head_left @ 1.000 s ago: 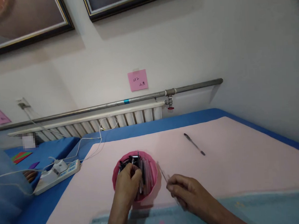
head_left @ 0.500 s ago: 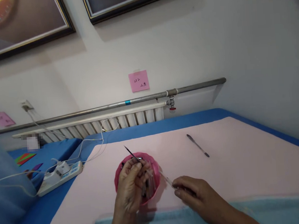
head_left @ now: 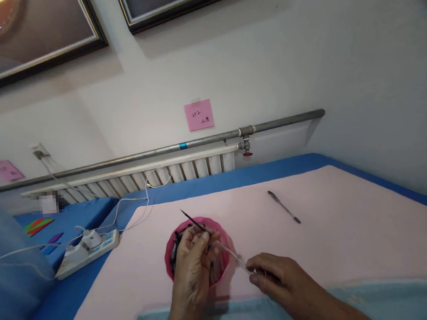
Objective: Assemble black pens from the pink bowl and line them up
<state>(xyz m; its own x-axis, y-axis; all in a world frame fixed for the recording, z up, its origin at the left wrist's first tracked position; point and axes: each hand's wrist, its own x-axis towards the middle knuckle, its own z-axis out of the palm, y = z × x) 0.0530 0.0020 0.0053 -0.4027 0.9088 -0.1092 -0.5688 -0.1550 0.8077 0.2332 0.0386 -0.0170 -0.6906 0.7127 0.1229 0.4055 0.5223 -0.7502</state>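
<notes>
My left hand (head_left: 192, 261) is above a pink scalloped basket (head_left: 168, 260) and pinches a thin pen refill (head_left: 191, 219), its dark tip pointing up and left. My right hand (head_left: 276, 275), to the right of the basket, closes round a clear pen barrel (head_left: 238, 260). The barrel slants up towards my left fingers. Whether it touches the refill's other end is hidden by those fingers. Inside the basket lie black pen parts (head_left: 175, 248) and clear tubes (head_left: 218, 267), partly covered by my left hand. One assembled pen (head_left: 284, 207) lies apart on the pink sheet.
A pink sheet (head_left: 350, 228) covers the blue table (head_left: 287, 163). At the left a power strip (head_left: 107, 243) carries plugs and white cables. Light blue cloth (head_left: 399, 300) runs along the near edge. A radiator (head_left: 199, 169) and pipe stand behind.
My left hand has shifted slightly to the right with the refill. The gap between it and the barrel in my right hand has narrowed. My right hand has barely moved.
</notes>
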